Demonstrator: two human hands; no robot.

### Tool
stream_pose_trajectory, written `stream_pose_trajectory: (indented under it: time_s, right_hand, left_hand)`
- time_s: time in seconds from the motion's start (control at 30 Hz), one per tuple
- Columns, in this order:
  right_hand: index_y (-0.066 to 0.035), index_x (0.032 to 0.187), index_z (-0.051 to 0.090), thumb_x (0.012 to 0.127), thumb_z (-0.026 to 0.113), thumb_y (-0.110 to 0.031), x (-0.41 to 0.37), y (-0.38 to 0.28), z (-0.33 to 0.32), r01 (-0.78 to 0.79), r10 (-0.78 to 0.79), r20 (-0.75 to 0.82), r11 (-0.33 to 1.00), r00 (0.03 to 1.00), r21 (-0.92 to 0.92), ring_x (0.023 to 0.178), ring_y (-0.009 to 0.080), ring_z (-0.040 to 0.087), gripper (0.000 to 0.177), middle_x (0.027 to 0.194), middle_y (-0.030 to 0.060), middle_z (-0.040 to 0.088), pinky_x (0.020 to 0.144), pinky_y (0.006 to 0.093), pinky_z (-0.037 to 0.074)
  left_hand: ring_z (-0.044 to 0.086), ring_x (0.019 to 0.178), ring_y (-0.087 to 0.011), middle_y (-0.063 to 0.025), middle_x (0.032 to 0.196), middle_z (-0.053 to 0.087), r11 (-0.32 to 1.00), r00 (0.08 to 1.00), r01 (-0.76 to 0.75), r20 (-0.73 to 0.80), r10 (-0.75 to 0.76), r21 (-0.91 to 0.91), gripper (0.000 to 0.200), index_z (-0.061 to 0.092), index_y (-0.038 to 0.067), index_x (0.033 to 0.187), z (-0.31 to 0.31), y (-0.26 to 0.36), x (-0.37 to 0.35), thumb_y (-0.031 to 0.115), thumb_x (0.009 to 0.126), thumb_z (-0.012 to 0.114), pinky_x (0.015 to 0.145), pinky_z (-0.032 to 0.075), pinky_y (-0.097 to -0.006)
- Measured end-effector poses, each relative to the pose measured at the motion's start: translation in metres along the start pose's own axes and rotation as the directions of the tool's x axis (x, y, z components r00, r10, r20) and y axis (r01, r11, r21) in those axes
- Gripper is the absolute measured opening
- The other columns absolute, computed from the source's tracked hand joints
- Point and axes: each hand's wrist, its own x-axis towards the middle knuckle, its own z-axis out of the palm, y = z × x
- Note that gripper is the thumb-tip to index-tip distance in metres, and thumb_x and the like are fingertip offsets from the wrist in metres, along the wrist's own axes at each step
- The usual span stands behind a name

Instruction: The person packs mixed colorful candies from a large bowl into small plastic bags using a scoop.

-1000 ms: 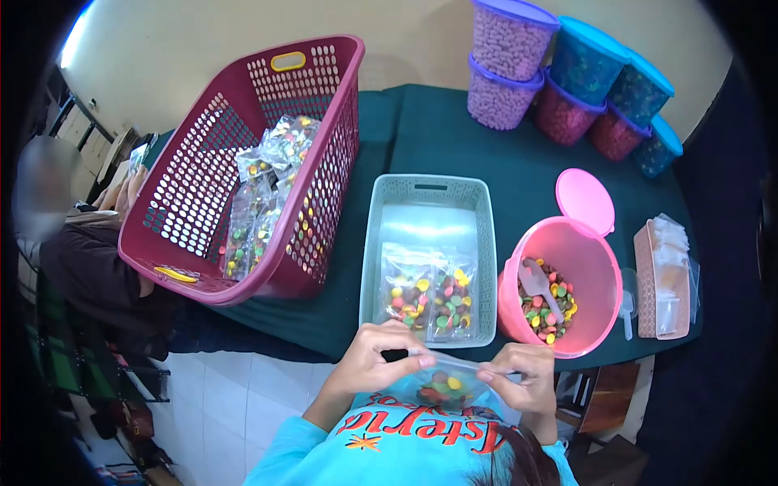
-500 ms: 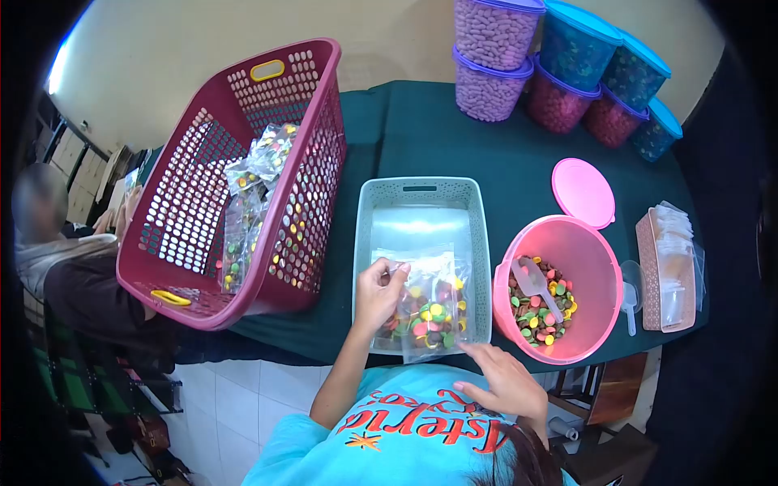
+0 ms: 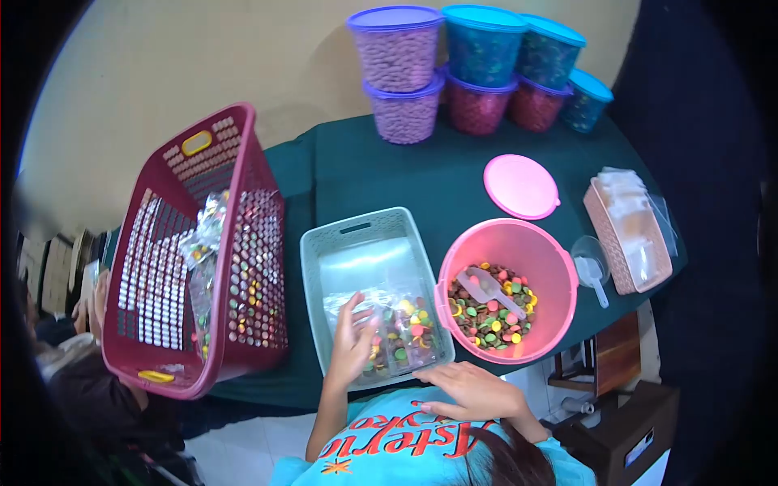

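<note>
Over the left part of a pale grey-green tray (image 3: 312,275), my left hand (image 3: 350,344) has its fingers apart, above or against clear plastic bags. The bags (image 3: 401,340) lie in the near half of the tray with red, green, yellow and brown candies inside. Across the tray's near rim, my right hand (image 3: 470,393) stretches out with extended fingers and holds nothing. Just right of the tray stands a pink tub (image 3: 559,251) of loose coloured candies (image 3: 494,328), with a clear scoop (image 3: 490,292) resting on them.
At left stands a tall maroon basket (image 3: 223,267) containing filled bags. Lidded tubs (image 3: 405,61) are stacked at the back. To the right lie a pink lid (image 3: 521,186), a clear scoop (image 3: 592,267) and a pink box (image 3: 620,251) of empty bags. Another person's hand (image 3: 99,304) shows far left.
My left hand has let go of the bag's top edge and its fingers have spread; the bag now lies in the tray. The view has swung right, shifting most things leftward.
</note>
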Motion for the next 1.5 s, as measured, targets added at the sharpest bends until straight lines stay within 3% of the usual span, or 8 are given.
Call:
stream_pose_trajectory:
  time_s: [0.2, 0.33, 0.43, 0.63, 0.8, 1.13, 1.27, 1.5]
  right_hand:
    - [-0.001, 0.118, 0.041, 0.082, 0.047, -0.038, -0.044, -0.012, -0.016, 0.054, -0.044, -0.068, 0.984, 0.997, 0.168, 0.096, 0.0283, 0.050, 0.052, 0.102, 0.0161, 0.053, 0.081, 0.0356, 0.037]
    - [-0.003, 0.115, 0.046, 0.079, 0.055, -0.027, -0.090, -0.005, -0.037, 0.122, -0.001, -0.341, 0.934, 0.940, 0.335, 0.092, 0.0256, 0.054, 0.044, 0.098, 0.0128, 0.057, 0.081, 0.0338, 0.040]
    - [-0.002, 0.113, 0.047, 0.077, 0.059, -0.018, -0.125, 0.012, -0.050, 0.070, 0.142, -0.546, 0.934, 0.826, 0.350, 0.089, 0.0238, 0.056, 0.041, 0.094, 0.0139, 0.058, 0.079, 0.0322, 0.042]
    - [0.000, 0.102, 0.051, 0.076, 0.059, -0.014, -0.198, 0.057, -0.062, -0.159, 0.435, -0.795, 0.899, 0.423, 0.408, 0.084, 0.0184, 0.057, 0.031, 0.089, 0.0115, 0.060, 0.074, 0.0297, 0.044]
    - [-0.001, 0.101, 0.052, 0.077, 0.058, -0.014, -0.257, 0.104, -0.034, -0.176, 0.523, -0.783, 0.852, 0.336, 0.493, 0.080, 0.0163, 0.057, 0.028, 0.085, 0.0089, 0.060, 0.070, 0.0276, 0.044]
    - [0.000, 0.102, 0.051, 0.080, 0.057, -0.021, -0.294, 0.130, 0.007, -0.159, 0.657, -0.678, 0.746, 0.330, 0.647, 0.082, 0.0156, 0.058, 0.032, 0.085, 0.0082, 0.061, 0.074, 0.0278, 0.044]
    - [0.000, 0.102, 0.052, 0.079, 0.057, -0.021, -0.299, 0.130, 0.009, -0.216, 0.731, -0.626, 0.680, 0.272, 0.700, 0.082, 0.0166, 0.059, 0.031, 0.086, 0.0085, 0.061, 0.074, 0.0285, 0.045]
    - [0.000, 0.100, 0.053, 0.078, 0.058, -0.020, -0.279, 0.130, 0.000, -0.270, 0.700, -0.668, 0.714, 0.254, 0.646, 0.080, 0.0169, 0.059, 0.031, 0.084, 0.0098, 0.061, 0.071, 0.0279, 0.045]
  left_hand:
    - [0.050, 0.094, -0.0173, -0.0113, 0.108, 0.048, 0.986, 0.992, -0.050, 0.108, 0.068, -0.162, 0.032, 0.042, -0.001, 0.110, -0.002, 0.056, -0.005, 0.012, 0.081, 0.049, 0.082, 0.040, -0.0301]
    - [0.054, 0.086, -0.0190, -0.0131, 0.099, 0.053, 0.968, 0.926, -0.232, 0.282, 0.251, -0.099, 0.026, 0.049, -0.003, 0.100, 0.028, 0.092, 0.018, 0.008, 0.077, 0.052, 0.079, 0.041, -0.0306]
    - [0.057, 0.080, -0.0209, -0.0133, 0.086, 0.057, 0.835, 0.694, -0.550, 0.572, 0.438, 0.028, 0.022, 0.052, -0.004, 0.093, 0.070, 0.135, 0.040, 0.010, 0.076, 0.055, 0.073, 0.045, -0.0306]
    - [0.058, 0.075, -0.0233, -0.0142, 0.082, 0.056, 0.709, 0.262, -0.693, 0.871, 0.416, -0.131, 0.023, 0.052, -0.003, 0.091, 0.221, 0.187, 0.098, 0.016, 0.078, 0.055, 0.065, 0.046, -0.0325]
    - [0.060, 0.071, -0.0232, -0.0147, 0.076, 0.060, 0.591, 0.148, -0.803, 0.934, 0.325, -0.079, 0.023, 0.057, -0.002, 0.084, 0.402, 0.173, 0.135, 0.020, 0.076, 0.056, 0.066, 0.046, -0.0329]
    - [0.053, 0.098, -0.0293, -0.0163, 0.106, 0.054, 0.476, 0.628, -0.725, 0.762, 0.160, 0.498, 0.046, 0.055, -0.001, 0.100, 0.569, 0.113, 0.137, 0.032, 0.069, 0.063, 0.087, 0.036, -0.0439]
    - [0.050, 0.102, -0.0286, -0.0140, 0.110, 0.051, 0.343, 0.619, -0.751, 0.783, 0.067, 0.565, 0.049, 0.054, 0.002, 0.102, 0.568, 0.107, 0.127, 0.034, 0.067, 0.066, 0.089, 0.030, -0.0487]
    - [0.060, 0.068, -0.0194, -0.0101, 0.070, 0.061, 0.616, 0.581, -0.752, 0.674, 0.455, 0.232, 0.021, 0.059, 0.001, 0.074, 0.546, 0.131, 0.163, 0.017, 0.064, 0.067, 0.062, 0.046, -0.0337]
